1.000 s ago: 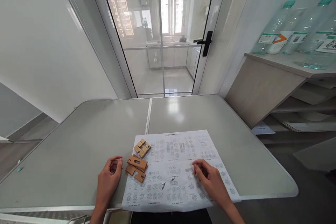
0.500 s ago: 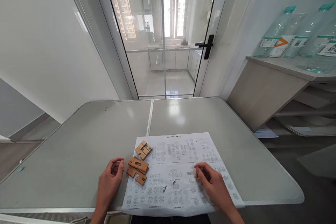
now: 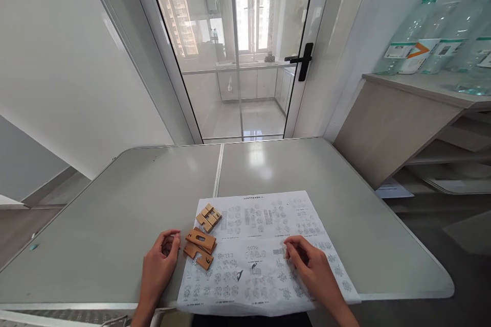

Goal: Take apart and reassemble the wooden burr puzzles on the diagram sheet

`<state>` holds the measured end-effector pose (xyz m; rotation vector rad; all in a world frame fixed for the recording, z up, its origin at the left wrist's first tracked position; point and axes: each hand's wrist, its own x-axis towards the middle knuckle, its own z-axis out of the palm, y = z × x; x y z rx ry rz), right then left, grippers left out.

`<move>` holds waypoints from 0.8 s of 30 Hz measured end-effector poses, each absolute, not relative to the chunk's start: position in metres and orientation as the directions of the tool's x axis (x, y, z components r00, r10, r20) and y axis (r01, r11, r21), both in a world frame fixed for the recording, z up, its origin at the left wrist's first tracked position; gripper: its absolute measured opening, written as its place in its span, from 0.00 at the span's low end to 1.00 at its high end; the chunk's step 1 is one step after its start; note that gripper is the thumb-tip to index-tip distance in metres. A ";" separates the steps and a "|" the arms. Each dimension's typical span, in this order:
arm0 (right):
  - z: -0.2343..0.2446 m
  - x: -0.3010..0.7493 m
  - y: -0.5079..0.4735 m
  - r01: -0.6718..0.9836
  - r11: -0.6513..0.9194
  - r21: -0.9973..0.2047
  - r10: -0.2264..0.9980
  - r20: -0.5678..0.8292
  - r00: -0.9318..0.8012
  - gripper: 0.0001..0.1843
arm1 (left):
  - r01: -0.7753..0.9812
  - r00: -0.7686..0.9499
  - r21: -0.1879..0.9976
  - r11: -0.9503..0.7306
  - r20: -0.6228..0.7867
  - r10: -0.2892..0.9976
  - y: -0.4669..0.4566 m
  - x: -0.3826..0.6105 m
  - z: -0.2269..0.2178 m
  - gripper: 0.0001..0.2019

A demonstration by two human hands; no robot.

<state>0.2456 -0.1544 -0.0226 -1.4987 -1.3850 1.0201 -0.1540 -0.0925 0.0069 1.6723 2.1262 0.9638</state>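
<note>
A large white sheet [image 3: 264,245] printed with small diagrams lies on the grey table. On its left part rest flat brown wooden puzzle pieces [image 3: 200,239], overlapping, with slots and the numbers 2 and 3. Just behind them is a lighter, notched wooden puzzle piece [image 3: 209,217]. My left hand [image 3: 163,256] rests on the table left of the brown pieces, apart from them, with loosely curled fingers and nothing visible in them. My right hand [image 3: 307,259] lies on the sheet's right part, its fingers curled in and the thumb near the index finger; no object shows there.
The grey table [image 3: 153,189] has a seam down its middle and meets a glass door [image 3: 238,87] with a black handle at its far edge. At the right stands a wooden shelf [image 3: 402,122] with several plastic bottles [image 3: 441,36] on top.
My view has shifted slightly, so the shelf and bottles appear a little higher and farther right. Both hands and the wooden pieces stay in place.
</note>
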 end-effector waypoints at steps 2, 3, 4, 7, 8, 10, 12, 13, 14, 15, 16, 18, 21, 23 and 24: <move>-0.021 0.246 -0.155 0.314 -0.044 -0.948 0.998 -0.028 0.055 0.22 | 0.760 -0.301 0.639 0.114 0.191 0.934 -0.093 -0.153 0.007 0.23; -0.020 0.247 -0.155 0.313 -0.041 -0.949 0.998 -0.027 0.048 0.22 | 0.759 -0.306 0.640 0.117 0.191 0.933 -0.093 -0.153 0.008 0.23; -0.019 0.247 -0.155 0.313 -0.036 -0.949 0.999 -0.025 0.039 0.22 | 0.757 -0.308 0.642 0.120 0.190 0.932 -0.093 -0.152 0.008 0.22; -0.019 0.247 -0.154 0.310 -0.028 -0.950 0.999 -0.018 0.035 0.21 | 0.754 -0.312 0.644 0.128 0.180 0.933 -0.093 -0.151 0.009 0.22; -0.018 0.247 -0.154 0.308 -0.028 -0.951 0.999 -0.017 0.039 0.21 | 0.755 -0.310 0.643 0.129 0.177 0.934 -0.093 -0.150 0.010 0.22; -0.019 0.247 -0.154 0.303 -0.031 -0.952 0.999 -0.019 0.043 0.21 | 0.758 -0.310 0.639 0.132 0.174 0.935 -0.093 -0.151 0.009 0.23; -0.019 0.247 -0.154 0.305 -0.029 -0.952 0.999 -0.016 0.045 0.21 | 0.762 -0.312 0.634 0.134 0.179 0.933 -0.092 -0.151 0.008 0.23; -0.019 0.247 -0.154 0.308 -0.026 -0.951 0.999 -0.012 0.048 0.21 | 0.764 -0.312 0.631 0.132 0.182 0.933 -0.092 -0.151 0.008 0.23; -0.019 0.247 -0.154 0.312 -0.022 -0.950 0.999 -0.006 0.051 0.21 | 0.766 -0.311 0.629 0.130 0.186 0.932 -0.092 -0.151 0.008 0.23; -0.019 0.247 -0.154 0.314 -0.019 -0.949 0.999 -0.003 0.050 0.21 | 0.768 -0.309 0.628 0.127 0.189 0.932 -0.092 -0.151 0.008 0.23; -0.019 0.247 -0.154 0.314 -0.016 -0.949 0.999 -0.001 0.049 0.21 | 0.768 -0.306 0.629 0.123 0.190 0.933 -0.092 -0.151 0.008 0.23; -0.018 0.247 -0.153 0.313 -0.018 -0.950 0.999 -0.004 0.047 0.22 | 0.766 -0.302 0.632 0.119 0.190 0.934 -0.092 -0.150 0.009 0.23; -0.016 0.247 -0.153 0.316 -0.026 -0.948 0.999 -0.010 0.053 0.23 | 0.765 -0.293 0.635 0.110 0.190 0.937 -0.093 -0.148 0.011 0.22; -0.015 0.246 -0.153 0.321 -0.024 -0.947 0.998 -0.006 0.059 0.24 | 0.766 -0.289 0.633 0.108 0.189 0.939 -0.094 -0.147 0.012 0.22; -0.015 0.246 -0.153 0.323 -0.019 -0.946 0.998 0.001 0.061 0.24 | 0.767 -0.289 0.633 0.109 0.189 0.939 -0.094 -0.146 0.013 0.22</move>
